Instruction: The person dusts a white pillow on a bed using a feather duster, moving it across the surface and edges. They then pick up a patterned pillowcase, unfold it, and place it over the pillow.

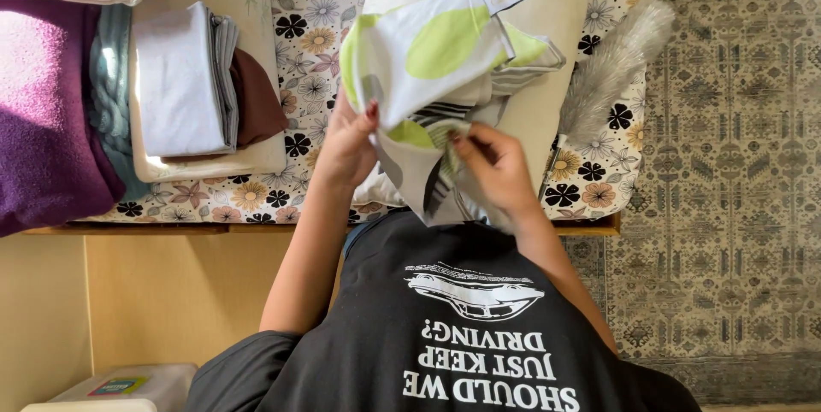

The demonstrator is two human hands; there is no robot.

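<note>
- The left hand (346, 143) pinches one edge of a white fabric pillowcase with lime-green ovals and grey stripes (432, 61), thumb and fingers closed on the cloth.
- The right hand (496, 164) grips the opposite edge just beside it, fingers curled into the folds.
- The pillowcase hangs between both hands above the near edge of the bed with its floral-print sheet (299, 10), over a plain cream pillow (556, 2) lying on that sheet.
- A fluffy grey duster (611, 66) lies near the bed's right edge, touching the pillow's side.
- Folded pale-grey linen on a brown cloth (184, 79) sits toward the left, beside a purple blanket (43, 113).
- Judged from the grip, handling it well means keeping both edges taut and apart so the opening stays findable, clear of the duster.
</note>
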